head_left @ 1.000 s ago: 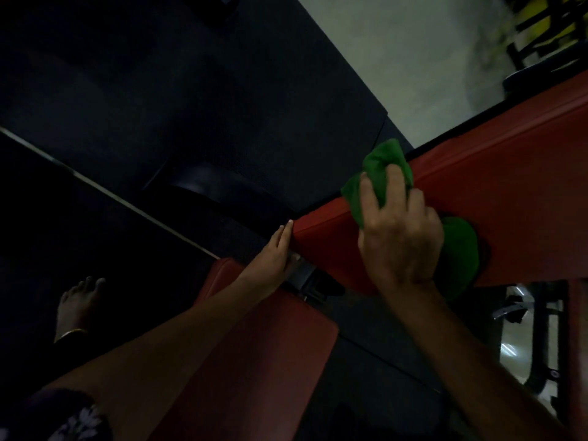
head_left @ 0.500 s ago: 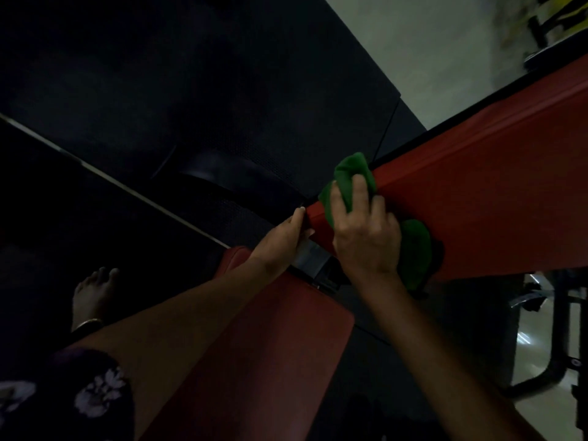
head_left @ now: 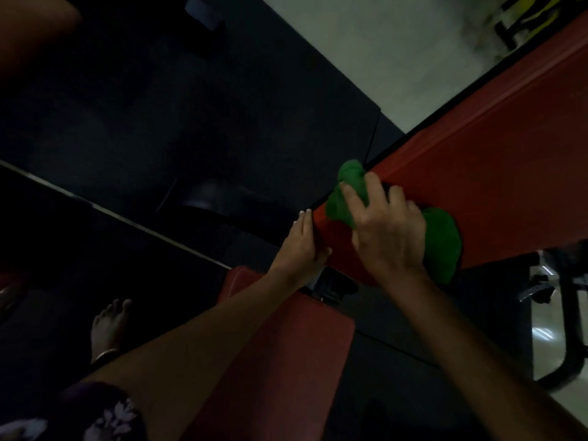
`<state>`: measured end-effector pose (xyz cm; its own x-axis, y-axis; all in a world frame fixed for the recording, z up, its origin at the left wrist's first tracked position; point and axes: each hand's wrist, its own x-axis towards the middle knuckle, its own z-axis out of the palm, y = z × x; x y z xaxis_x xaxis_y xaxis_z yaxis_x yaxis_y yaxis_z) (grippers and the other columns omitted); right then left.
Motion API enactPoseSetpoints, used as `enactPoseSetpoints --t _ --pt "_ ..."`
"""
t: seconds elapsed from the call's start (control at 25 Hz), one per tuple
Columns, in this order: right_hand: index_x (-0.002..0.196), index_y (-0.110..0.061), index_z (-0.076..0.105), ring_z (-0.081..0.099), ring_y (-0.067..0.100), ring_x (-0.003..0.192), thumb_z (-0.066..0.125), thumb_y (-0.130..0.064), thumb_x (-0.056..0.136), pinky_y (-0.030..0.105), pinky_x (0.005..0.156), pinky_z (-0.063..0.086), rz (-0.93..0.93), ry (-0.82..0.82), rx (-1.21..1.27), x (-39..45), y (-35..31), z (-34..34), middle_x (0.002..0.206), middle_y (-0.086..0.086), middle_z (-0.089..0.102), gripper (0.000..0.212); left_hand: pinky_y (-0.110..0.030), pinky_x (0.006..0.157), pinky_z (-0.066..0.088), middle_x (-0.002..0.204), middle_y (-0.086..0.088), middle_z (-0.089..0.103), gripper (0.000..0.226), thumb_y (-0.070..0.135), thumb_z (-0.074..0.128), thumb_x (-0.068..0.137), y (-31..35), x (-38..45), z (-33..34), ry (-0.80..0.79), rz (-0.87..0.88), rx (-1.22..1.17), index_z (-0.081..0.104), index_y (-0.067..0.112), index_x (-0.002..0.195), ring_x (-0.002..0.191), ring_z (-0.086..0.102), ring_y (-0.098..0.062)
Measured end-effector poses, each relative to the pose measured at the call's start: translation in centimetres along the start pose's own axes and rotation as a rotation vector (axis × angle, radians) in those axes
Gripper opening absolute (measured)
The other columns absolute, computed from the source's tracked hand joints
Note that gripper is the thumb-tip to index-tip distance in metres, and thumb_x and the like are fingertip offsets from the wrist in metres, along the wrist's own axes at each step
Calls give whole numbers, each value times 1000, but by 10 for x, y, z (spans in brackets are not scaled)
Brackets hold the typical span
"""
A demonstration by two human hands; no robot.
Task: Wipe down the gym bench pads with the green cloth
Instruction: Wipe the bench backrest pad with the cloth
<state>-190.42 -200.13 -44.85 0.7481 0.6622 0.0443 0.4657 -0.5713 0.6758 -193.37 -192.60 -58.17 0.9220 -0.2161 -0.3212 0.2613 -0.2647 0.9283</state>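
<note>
A long red back pad (head_left: pixel 496 160) of the gym bench runs from the middle to the upper right. My right hand (head_left: pixel 388 230) presses the bunched green cloth (head_left: pixel 442 240) onto the pad's lower end, fingers curled into the cloth. My left hand (head_left: pixel 302 246) rests against that end of the pad, fingers straight along its edge and thumb under it. The red seat pad (head_left: pixel 286 361) lies below, partly under my left forearm.
Dark rubber floor mats (head_left: pixel 159 122) fill the left and middle, with a pale seam line across them. My bare foot (head_left: pixel 109 326) stands at lower left. Black bench frame tubes (head_left: pixel 569 329) and pale floor show at the right. Yellow-black equipment (head_left: pixel 534 14) sits top right.
The right hand has slid the cloth down the back pad toward its lower end, then a little back. The left hand stays on the pad's end.
</note>
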Motion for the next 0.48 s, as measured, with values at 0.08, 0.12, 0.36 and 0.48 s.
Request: enactPoseSetpoints --t 0.08,0.12,0.36,0.48 --pt "93 -26 68 53 14 61 31 -7 89 25 50 39 -82 -57 -76 6 4 -13 103 -1 65 42 -44 119 10 157 -20 -3 96 57 40 89 18 -4 6 46 73 95 -6 -4 147 145 -3 -30" --pt "89 -26 67 54 14 61 30 -8 88 26 49 39 -108 -98 -135 11 11 -22 104 -1 64 41 -45 118 10 156 -21 -5 99 59 40 88 25 -5 6 47 98 141 -7 -5 147 145 -4 -31" --pt "94 -20 64 54 16 65 34 -9 83 27 48 35 -129 -184 -202 25 58 -71 107 7 59 34 -43 118 8 157 -9 -12 100 43 57 90 66 -19 -9 121 174 175 -17 4 146 145 -5 -27" --pt "94 -17 60 53 21 70 36 -6 84 28 46 24 -58 -212 -230 42 82 -94 110 11 53 29 -44 119 7 158 -8 -13 97 42 55 91 83 -22 -14 104 235 209 -16 6 147 146 -6 -27"
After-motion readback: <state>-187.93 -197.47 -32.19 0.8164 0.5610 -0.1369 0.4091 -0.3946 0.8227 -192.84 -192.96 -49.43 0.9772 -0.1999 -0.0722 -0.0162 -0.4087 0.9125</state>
